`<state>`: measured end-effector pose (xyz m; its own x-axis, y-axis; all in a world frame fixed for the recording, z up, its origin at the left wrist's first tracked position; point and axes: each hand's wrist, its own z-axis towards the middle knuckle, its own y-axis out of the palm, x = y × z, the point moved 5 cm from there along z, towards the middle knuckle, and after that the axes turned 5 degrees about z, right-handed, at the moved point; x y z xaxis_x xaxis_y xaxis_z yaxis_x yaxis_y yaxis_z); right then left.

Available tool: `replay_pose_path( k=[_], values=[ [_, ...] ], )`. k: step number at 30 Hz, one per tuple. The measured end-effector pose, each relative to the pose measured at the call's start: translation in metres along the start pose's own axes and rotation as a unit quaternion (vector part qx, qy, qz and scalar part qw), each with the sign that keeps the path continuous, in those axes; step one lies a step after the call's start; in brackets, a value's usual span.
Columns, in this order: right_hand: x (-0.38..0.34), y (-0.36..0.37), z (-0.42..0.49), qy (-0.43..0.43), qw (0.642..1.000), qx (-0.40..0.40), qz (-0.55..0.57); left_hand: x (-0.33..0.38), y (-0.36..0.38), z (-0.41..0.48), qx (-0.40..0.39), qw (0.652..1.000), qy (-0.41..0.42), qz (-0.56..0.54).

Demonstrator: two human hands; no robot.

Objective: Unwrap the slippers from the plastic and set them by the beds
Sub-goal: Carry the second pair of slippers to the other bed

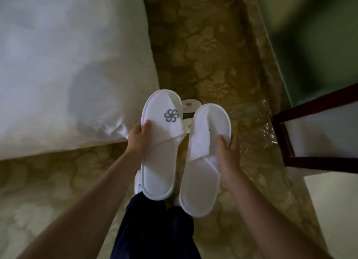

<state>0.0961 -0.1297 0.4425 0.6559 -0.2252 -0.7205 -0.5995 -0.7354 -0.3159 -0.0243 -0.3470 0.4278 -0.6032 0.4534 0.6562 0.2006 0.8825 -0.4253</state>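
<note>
I hold two white unwrapped slippers above the floor, toes pointing away from me. My left hand (138, 137) grips the left slipper (160, 158) at its strap edge; a grey pinwheel logo shows on its upper. My right hand (228, 152) grips the right slipper (201, 162) along its right side. Beneath them, another pair of white slippers (188, 107) lies on the carpet beside the bed, mostly hidden by the ones I hold. No plastic wrap is around the held slippers.
A bed with a white cover (67, 74) fills the left side, its corner near my left hand. Patterned gold carpet (209, 61) runs ahead. Dark wooden furniture (317, 105) and a green wall stand at the right. My dark trousers (153, 225) show below.
</note>
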Motion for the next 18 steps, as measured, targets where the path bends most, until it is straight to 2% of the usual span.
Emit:
replay_pose_path(
  k=[6,9,18],
  values=[
    [-0.037,0.047,-0.043,-0.049,0.995,-0.073,-0.040,-0.027,-0.071,-0.017,0.043,0.998,0.037,-0.039],
    [-0.041,0.079,-0.062,-0.067,0.988,-0.118,-0.079,-0.056,-0.109,-0.016,0.068,0.995,0.018,-0.066],
    [0.002,0.213,-0.162,-0.105,0.957,-0.218,-0.159,-0.173,-0.238,-0.017,0.122,0.983,-0.027,-0.137]
  ],
)
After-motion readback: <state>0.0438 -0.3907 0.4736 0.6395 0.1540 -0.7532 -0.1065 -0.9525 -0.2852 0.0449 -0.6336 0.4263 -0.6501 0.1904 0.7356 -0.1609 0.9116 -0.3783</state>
